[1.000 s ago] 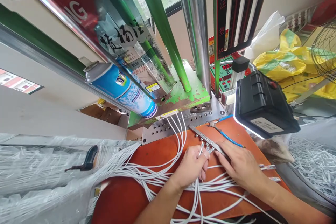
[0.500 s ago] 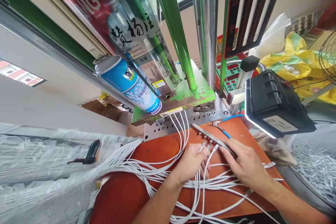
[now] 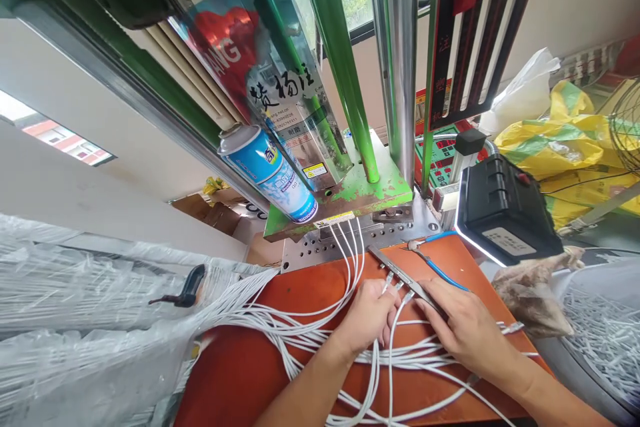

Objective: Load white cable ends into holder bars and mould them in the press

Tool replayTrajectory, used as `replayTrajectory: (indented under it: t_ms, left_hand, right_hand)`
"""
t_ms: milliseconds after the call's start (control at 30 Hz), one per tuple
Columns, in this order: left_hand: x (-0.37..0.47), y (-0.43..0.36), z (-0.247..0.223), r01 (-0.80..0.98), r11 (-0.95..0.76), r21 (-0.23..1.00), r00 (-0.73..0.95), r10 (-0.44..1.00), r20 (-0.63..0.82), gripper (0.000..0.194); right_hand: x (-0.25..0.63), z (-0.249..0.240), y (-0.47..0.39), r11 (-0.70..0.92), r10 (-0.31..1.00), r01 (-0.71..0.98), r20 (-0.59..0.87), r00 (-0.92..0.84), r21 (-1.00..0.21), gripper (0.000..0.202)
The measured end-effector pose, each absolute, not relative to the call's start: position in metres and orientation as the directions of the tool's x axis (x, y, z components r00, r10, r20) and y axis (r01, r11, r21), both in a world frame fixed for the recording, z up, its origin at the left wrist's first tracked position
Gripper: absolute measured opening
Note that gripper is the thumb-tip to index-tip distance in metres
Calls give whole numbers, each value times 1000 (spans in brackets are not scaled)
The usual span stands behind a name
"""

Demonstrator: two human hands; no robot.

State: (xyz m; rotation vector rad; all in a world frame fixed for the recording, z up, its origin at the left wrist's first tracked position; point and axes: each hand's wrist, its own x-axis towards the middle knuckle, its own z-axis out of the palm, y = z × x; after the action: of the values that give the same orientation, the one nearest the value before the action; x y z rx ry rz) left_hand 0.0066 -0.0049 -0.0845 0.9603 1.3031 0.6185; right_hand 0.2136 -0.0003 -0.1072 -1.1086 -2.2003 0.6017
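My right hand (image 3: 463, 320) grips the near end of a narrow metal bar (image 3: 386, 261), its thumb and fingers on either side. The bar lies at a slant over the orange-brown work surface, with several small fittings along its left edge. My left hand (image 3: 367, 317) is closed on a white cable, holding its clear-ended plug (image 3: 389, 277) against the bar's edge. I cannot tell whether that plug is fully seated. Nearer my right thumb, another white cable (image 3: 392, 340) meets the bar with its plug (image 3: 409, 296). Part of the cable is hidden behind my left fingers.
Blue-handled cutters (image 3: 443, 271) lie beyond my right hand. White cables (image 3: 300, 327) spread across the orange-brown surface (image 3: 225, 373). Behind stands a green press plate (image 3: 385, 190) with a spray can (image 3: 273, 177) on it. A black lamp (image 3: 510, 210) hangs at right; plastic-wrapped bundles (image 3: 90, 293) lie left.
The camera view has shifted, so the machine sits lower in the picture. The bar slants a little more steeply. Both hands keep their holds and have barely moved.
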Motion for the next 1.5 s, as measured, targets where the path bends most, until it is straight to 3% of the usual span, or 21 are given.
replayTrajectory:
  t_ms: [100, 267, 433, 600, 767, 967, 1167, 1300, 1500]
  left_hand:
    - [2, -2, -85, 111, 485, 867, 259, 828, -497, 58]
    - [-21, 0, -77, 40, 404, 914, 22, 914, -405, 56]
    - [-38, -9, -68, -95, 482, 871, 187, 868, -460, 66]
    - [-30, -5, -78, -25, 503, 864, 91, 862, -499, 62]
    - [-21, 1, -80, 1, 431, 902, 4, 902, -431, 58]
    - [-19, -5, -74, -36, 407, 913, 56, 913, -404, 67]
    - [-19, -2, -80, -15, 426, 904, 20, 904, -426, 61]
    - [-21, -9, -72, 0, 427, 904, 86, 901, -426, 60]
    - [-24, -20, -64, 121, 456, 882, 112, 876, -469, 52]
  right_hand:
    - [215, -107, 1, 528, 840, 530, 314, -443, -663, 22]
    - [216, -111, 1, 455, 884, 544, 282, -374, -705, 26]
    - [217, -115, 1, 490, 866, 570, 297, -401, -660, 27]
    - [217, -115, 2, 581, 812, 551, 388, -436, -598, 26]
    - [217, -119, -1, 561, 825, 568, 349, -445, -603, 26]
    - [217, -119, -2, 547, 829, 560, 310, -465, -622, 28]
    - [218, -115, -2, 546, 825, 540, 302, -477, -640, 28]
    - [218, -115, -2, 546, 826, 542, 301, -477, -639, 28]
    - [219, -117, -1, 562, 820, 544, 334, -465, -623, 27]
